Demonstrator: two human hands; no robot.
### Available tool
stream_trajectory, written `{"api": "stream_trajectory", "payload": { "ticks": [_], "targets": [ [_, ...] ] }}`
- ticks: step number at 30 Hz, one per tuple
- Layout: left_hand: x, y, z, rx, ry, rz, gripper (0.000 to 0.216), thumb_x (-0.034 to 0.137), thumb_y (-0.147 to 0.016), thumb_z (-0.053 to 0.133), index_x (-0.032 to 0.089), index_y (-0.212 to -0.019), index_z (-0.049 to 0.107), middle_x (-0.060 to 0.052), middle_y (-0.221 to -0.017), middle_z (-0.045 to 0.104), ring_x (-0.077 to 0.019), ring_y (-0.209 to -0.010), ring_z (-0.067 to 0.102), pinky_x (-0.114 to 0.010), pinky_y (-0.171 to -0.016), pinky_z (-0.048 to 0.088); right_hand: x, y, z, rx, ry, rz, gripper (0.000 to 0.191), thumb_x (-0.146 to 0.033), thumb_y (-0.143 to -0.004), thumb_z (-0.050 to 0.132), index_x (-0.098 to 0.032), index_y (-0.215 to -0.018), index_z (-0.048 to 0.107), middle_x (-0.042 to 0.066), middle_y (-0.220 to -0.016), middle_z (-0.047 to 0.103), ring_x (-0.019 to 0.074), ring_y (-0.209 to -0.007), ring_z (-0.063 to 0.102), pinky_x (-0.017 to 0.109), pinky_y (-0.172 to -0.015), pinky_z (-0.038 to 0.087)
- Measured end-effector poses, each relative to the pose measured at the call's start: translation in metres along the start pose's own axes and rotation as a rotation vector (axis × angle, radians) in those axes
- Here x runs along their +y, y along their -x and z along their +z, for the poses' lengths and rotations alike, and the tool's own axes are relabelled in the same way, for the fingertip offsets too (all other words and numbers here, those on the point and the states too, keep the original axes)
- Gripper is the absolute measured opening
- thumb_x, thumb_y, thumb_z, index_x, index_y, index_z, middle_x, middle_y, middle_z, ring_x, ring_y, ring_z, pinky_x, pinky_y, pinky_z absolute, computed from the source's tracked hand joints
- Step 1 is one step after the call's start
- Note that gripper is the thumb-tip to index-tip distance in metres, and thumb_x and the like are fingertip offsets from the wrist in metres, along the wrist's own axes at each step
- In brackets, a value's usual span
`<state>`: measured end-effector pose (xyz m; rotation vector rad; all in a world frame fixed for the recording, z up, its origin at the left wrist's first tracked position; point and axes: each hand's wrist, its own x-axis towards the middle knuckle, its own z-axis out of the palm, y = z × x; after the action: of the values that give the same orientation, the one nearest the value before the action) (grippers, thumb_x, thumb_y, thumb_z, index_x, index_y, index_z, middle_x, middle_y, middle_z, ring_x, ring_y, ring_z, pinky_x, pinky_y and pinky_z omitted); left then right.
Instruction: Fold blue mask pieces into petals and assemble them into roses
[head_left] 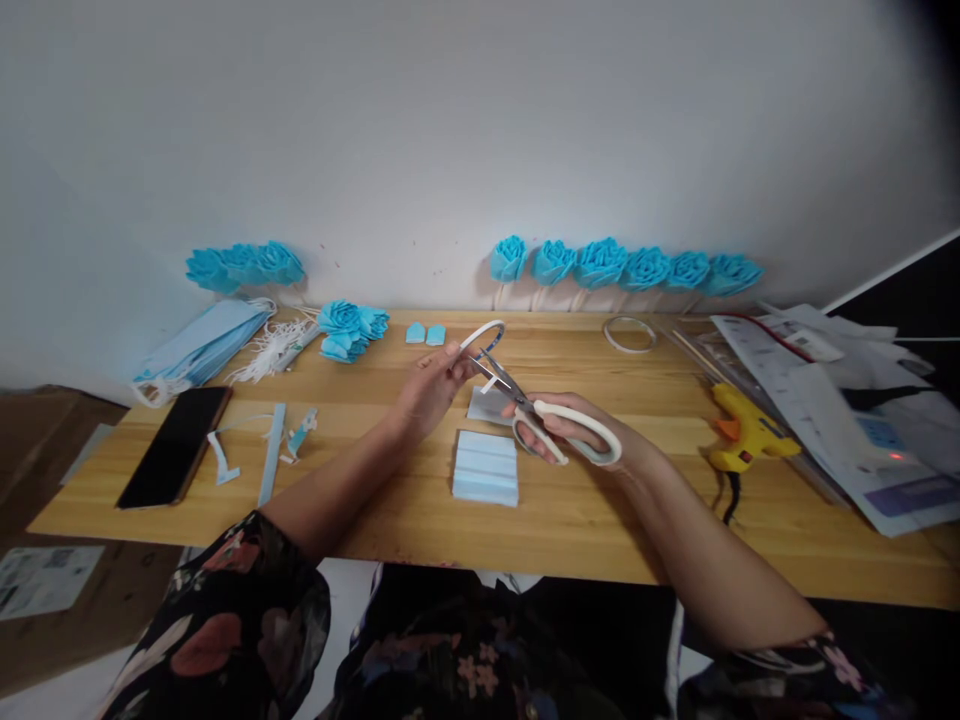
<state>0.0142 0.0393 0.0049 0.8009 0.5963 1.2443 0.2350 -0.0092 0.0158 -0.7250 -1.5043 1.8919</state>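
My left hand (429,385) pinches a thin white ring (491,328) that looks like a narrow roll of tape. A short white strip (490,383) shows beside the scissor blades; whether it is joined to the ring I cannot tell. My right hand (581,425) has its fingers through the cream handles of a pair of scissors (517,392). Their blades are parted and point toward the ring and my left fingertips. Under the scissors lies a stack of pale blue pleated fabric pieces (486,465), with a greyish piece (491,403) behind it, partly covered.
Blue fabric flowers (602,262) on sticks lean along the wall. At left lie face masks (206,340), a bunch of white ear loops (276,348), a phone (174,447) and scraps (275,455). Two small blue pieces (425,334) and another ring (630,335) lie behind; a yellow glue gun (742,428) is right.
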Motion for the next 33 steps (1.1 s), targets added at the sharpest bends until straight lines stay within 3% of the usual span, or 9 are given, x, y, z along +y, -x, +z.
{"api": "stream_trajectory", "payload": {
  "ticks": [9,14,19,25,33],
  "targets": [
    [-0.007,0.001,-0.005,-0.063,-0.001,-0.004,0.034,0.044,-0.079,0.076,0.016,-0.066,0.063,0.003,-0.062,0.052,-0.0134,-0.076,0.062,-0.034,-0.095,0.049,0.001,-0.002,0.004,-0.012,-0.038,0.008,0.053,-0.055,-0.083,0.068,-0.012,-0.114,0.063,0.002,-0.079,0.059,0.0092,-0.058,0.052,0.021,-0.046,0.040],
    [-0.009,0.002,-0.002,-0.056,-0.009,-0.004,0.037,0.045,-0.077,0.077,0.016,-0.061,0.060,-0.002,-0.074,0.065,-0.0161,-0.083,0.064,-0.035,-0.094,0.048,0.008,-0.003,0.001,-0.010,-0.052,-0.018,0.050,-0.053,-0.087,0.064,-0.013,-0.116,0.063,0.002,-0.079,0.059,0.0102,-0.061,0.055,0.021,-0.046,0.043],
    [-0.013,0.004,-0.002,-0.065,-0.063,0.041,0.033,0.045,-0.072,0.081,0.014,-0.070,0.071,-0.003,-0.075,0.067,-0.0163,-0.081,0.063,-0.033,-0.088,0.048,0.014,-0.007,0.000,-0.034,-0.084,-0.033,0.048,-0.052,-0.089,0.062,-0.013,-0.117,0.064,0.003,-0.079,0.061,0.0098,-0.059,0.056,0.020,-0.045,0.043],
    [-0.013,0.008,0.000,-0.107,-0.139,0.097,0.036,0.050,-0.068,0.083,0.016,-0.066,0.072,-0.003,-0.073,0.066,-0.0170,-0.079,0.063,-0.034,-0.089,0.047,0.016,-0.007,0.000,-0.057,-0.125,-0.072,0.048,-0.052,-0.089,0.062,-0.013,-0.117,0.065,0.003,-0.079,0.061,0.0092,-0.058,0.056,0.019,-0.044,0.043],
    [-0.013,0.010,0.001,-0.101,-0.150,0.086,0.029,0.047,-0.065,0.086,0.021,-0.076,0.080,-0.003,-0.078,0.073,-0.0176,-0.084,0.067,-0.033,-0.091,0.047,0.019,-0.007,0.000,-0.061,-0.140,-0.088,0.050,-0.053,-0.089,0.061,-0.013,-0.118,0.065,0.003,-0.078,0.061,0.0086,-0.056,0.054,0.019,-0.043,0.041]
  ]
}}
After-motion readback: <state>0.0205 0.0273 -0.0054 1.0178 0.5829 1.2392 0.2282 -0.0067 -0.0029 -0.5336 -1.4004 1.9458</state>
